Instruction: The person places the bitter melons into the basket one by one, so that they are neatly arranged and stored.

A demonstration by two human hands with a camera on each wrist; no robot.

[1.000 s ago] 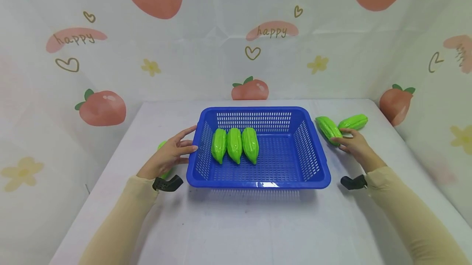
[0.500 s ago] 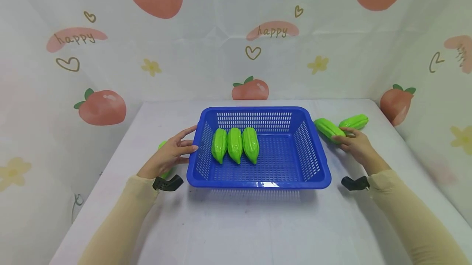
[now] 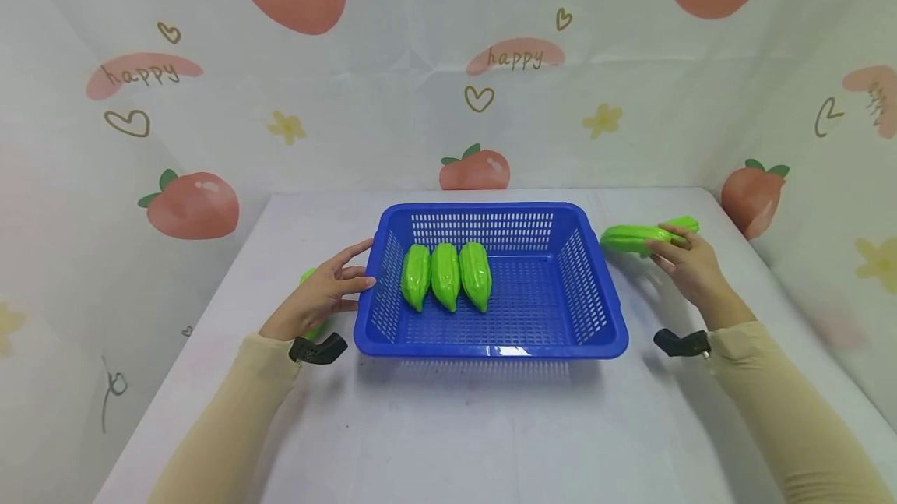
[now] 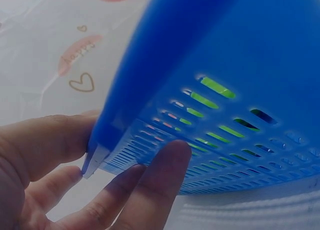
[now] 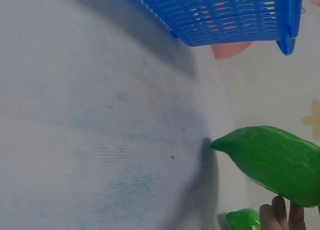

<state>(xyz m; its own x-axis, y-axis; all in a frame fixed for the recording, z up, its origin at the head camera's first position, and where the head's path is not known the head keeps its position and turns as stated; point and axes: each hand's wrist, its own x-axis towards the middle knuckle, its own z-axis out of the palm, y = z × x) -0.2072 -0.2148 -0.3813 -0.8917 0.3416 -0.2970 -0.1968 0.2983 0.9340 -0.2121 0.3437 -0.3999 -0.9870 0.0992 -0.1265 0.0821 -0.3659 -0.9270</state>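
My left hand holds the left rim of a blue perforated plastic basket. In the left wrist view, fingers lie under the rim against the slotted wall. Inside the basket, three shiny green bitter melons lie side by side at the left. To the right of it, my right hand grips another bitter melon by its right end. This one points left toward the basket; the right wrist view shows its tapered tip and ridged body, with fingertips beneath.
A further bitter melon lies behind the right hand, partly covered. Another bitter melon is mostly hidden under the left hand. White cloth covers the table, and a printed curtain stands behind it.
The bitter melon in my right hand has turned from slanting to nearly level, and the hand has shifted slightly right and back. The left hand and basket stay put.
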